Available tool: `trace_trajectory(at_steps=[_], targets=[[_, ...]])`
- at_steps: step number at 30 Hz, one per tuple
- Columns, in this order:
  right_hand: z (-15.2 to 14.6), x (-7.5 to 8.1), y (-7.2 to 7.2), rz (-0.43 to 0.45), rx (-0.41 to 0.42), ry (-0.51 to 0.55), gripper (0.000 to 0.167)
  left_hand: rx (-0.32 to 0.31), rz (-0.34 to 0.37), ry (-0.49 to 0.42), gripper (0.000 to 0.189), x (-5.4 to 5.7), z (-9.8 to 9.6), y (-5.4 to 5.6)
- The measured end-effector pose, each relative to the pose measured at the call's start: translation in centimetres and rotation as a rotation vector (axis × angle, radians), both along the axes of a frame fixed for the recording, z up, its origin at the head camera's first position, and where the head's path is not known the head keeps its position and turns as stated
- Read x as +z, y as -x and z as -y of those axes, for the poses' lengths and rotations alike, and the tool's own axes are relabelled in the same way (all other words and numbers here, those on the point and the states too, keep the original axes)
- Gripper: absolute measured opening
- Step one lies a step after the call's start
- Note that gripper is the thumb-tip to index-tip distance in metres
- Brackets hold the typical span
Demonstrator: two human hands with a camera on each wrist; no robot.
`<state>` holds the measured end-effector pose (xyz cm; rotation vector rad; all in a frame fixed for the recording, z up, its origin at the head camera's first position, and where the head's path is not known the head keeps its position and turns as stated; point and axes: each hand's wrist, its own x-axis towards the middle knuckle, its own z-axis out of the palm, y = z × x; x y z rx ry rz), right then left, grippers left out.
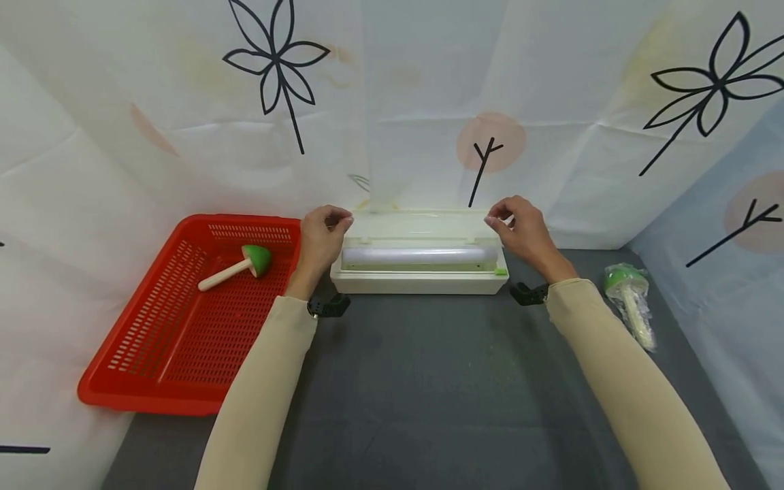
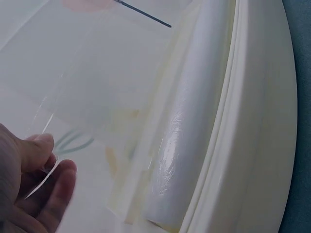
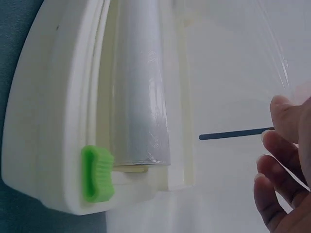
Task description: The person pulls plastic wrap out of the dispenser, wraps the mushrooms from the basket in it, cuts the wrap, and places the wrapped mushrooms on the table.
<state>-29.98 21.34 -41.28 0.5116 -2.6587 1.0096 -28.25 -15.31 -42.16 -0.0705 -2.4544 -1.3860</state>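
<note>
A white cling film dispenser stands against the back cloth with its lid raised and a roll of cling film lying inside. At the box's front right corner sits a green slide cutter. My left hand pinches one corner of the clear film between thumb and fingers, above the box's left end. Over the right end, my right hand pinches the other corner between thumb and forefinger. The film stretches between both hands, its edge faintly visible in both wrist views.
On the left, a red plastic basket holds a green-capped, mushroom-shaped item with a pale handle. A similar item wrapped in clear film lies at the far right. Patterned cloth hangs behind the grey table.
</note>
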Motion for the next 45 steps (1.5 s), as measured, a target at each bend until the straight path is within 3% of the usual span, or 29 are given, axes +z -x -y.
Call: trace_trajectory(at_steps=[3,6,14,22,28,31,34,36,40,45], targets=[[-0.2,-0.1,-0.8,0.038,0.043,0.023,0.016,-0.045,0.039,0.024,0.017,-0.1,0.2,-0.8],[-0.4,-0.6,-1.8,0.069,0.035,0.069,0.02,-0.102,0.062,0.033,0.018,-0.4,0.4,-1.9],[-0.7,-3.1,-4.5,0.049,0.014,0.216,0.019,-0.218,0.017,0.027,0.014,-2.0,0.8,-4.0],[-1.1,-3.9,-7.5,-0.065,0.058,0.302,0.006,-0.215,-0.043,0.03,0.011,-2.1,0.9,-6.0],[-1.7,-4.2,-9.3,-0.089,0.053,0.239,0.009,-0.147,-0.05,0.04,0.008,-1.8,1.1,-8.4],[-1.9,-4.7,-9.9,-0.017,0.044,0.199,0.008,-0.126,0.015,0.055,0.006,-2.0,1.0,-9.5],[-2.0,-5.2,-10.2,0.138,0.051,0.198,0.007,-0.125,0.128,0.057,0.006,-2.6,0.9,-10.2],[-2.0,-5.7,-10.1,0.252,0.075,0.229,0.01,-0.134,0.211,0.003,0.007,-3.0,0.8,-10.5],[-2.0,-6.5,-9.8,0.424,0.112,0.34,0.018,-0.142,0.329,-0.133,0.01,-4.2,0.7,-10.5],[-1.5,-7.5,-9.4,0.5,0.016,0.511,0.038,-0.073,0.367,-0.159,0.025,-5.3,0.6,-10.2]])
